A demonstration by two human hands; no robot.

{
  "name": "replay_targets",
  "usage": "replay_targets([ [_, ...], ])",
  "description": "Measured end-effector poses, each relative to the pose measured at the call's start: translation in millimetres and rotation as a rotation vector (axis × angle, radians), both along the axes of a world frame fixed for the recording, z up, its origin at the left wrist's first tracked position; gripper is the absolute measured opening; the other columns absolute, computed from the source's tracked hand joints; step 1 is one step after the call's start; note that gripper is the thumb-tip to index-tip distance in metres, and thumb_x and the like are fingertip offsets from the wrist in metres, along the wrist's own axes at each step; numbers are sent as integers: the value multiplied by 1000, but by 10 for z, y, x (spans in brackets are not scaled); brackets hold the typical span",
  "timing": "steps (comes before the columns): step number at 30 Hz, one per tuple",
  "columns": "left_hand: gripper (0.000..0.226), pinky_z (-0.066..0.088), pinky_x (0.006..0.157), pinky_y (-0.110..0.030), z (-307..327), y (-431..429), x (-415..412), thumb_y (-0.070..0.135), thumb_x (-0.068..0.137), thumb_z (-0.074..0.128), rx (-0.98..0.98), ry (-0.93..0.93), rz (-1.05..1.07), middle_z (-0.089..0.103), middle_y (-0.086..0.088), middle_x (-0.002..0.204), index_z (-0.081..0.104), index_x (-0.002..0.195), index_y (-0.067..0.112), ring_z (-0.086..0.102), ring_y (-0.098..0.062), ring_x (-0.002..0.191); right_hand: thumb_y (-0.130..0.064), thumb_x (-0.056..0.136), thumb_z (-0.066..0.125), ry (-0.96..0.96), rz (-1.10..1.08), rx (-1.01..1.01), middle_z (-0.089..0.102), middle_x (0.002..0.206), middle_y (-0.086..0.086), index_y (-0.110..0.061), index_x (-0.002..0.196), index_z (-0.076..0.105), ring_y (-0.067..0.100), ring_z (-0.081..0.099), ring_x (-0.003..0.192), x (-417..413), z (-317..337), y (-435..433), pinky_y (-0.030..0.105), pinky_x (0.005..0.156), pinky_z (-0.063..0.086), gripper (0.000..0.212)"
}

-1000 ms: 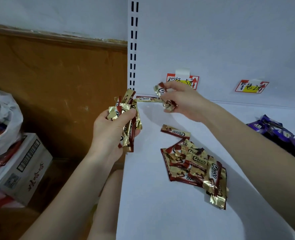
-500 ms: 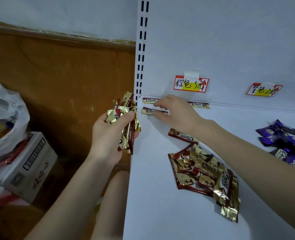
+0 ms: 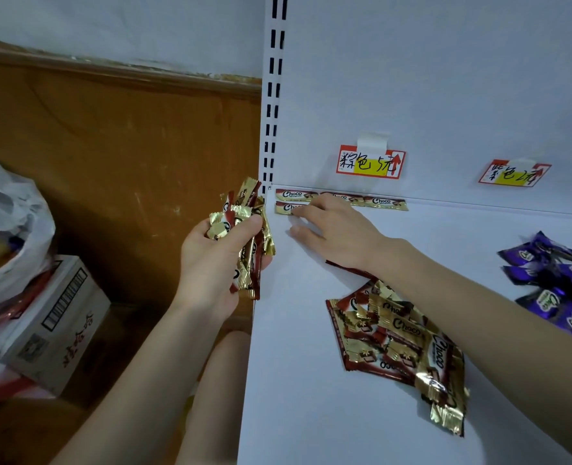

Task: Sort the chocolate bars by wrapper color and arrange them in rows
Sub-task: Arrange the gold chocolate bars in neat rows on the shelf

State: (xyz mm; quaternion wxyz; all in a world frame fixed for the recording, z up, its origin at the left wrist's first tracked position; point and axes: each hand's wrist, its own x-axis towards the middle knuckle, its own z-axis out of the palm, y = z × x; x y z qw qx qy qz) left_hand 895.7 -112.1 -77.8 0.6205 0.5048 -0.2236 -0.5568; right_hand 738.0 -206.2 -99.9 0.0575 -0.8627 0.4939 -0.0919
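Observation:
My left hand point(image 3: 215, 263) grips a bunch of gold-and-brown Choco bars point(image 3: 246, 229) just off the left edge of the white shelf point(image 3: 311, 397). My right hand point(image 3: 336, 234) lies flat on the shelf, its fingertips pressing a single brown bar point(image 3: 286, 207) at the back left corner. Behind that bar, a row of three brown bars point(image 3: 341, 198) lines the back wall. A loose heap of brown bars point(image 3: 402, 344) lies under my right forearm. Purple-wrapped bars point(image 3: 553, 280) are piled at the right edge.
Two handwritten price tags point(image 3: 371, 162) point(image 3: 514, 173) hang on the shelf's white back panel. Left of the shelf, a cardboard box point(image 3: 56, 323) and a white plastic bag point(image 3: 6, 229) sit by a brown wall. A slotted upright point(image 3: 274, 95) marks the shelf's left corner.
My right hand came down from the air with one brown bar and laid it on the shelf in front of the back row; it now presses it flat. The left hand stayed put.

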Motion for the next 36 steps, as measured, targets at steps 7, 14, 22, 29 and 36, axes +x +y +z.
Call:
replay_targets([
  [7,16,53,47,-21,1,-11,-11,13,80,71,-7,6,-7,71,4,68,64,94,16,69,-10,57,-44,94,40,28,-21,16,45,126,10,-18,133,46,26,36,122,6,32,18,40,102,34,48],
  [14,16,53,48,-22,18,10,-28,13,80,71,-6,7,-6,70,2,75,63,94,17,69,-9,57,-44,94,39,42,-25,19,42,131,11,-17,136,43,26,34,125,-1,37,15,39,105,31,49],
  [22,25,55,52,-25,80,23,-66,10,78,73,-43,26,-46,73,1,74,63,101,14,71,-13,64,-31,94,48,-525,-23,44,61,101,-5,-11,111,61,5,54,96,0,359,305,14,82,40,29],
  [29,25,55,51,-25,250,60,-247,11,76,74,-92,36,-157,74,-2,75,64,99,14,70,-14,62,-11,84,64,-914,-50,307,64,73,-1,-15,90,58,3,59,58,-88,643,616,17,53,48,9],
  [36,23,56,52,-27,323,116,-321,13,79,72,-71,117,-170,72,-5,71,63,100,11,68,-14,58,3,84,61,-1256,-130,417,63,78,4,-13,109,47,15,65,59,-300,763,750,23,61,55,33],
])
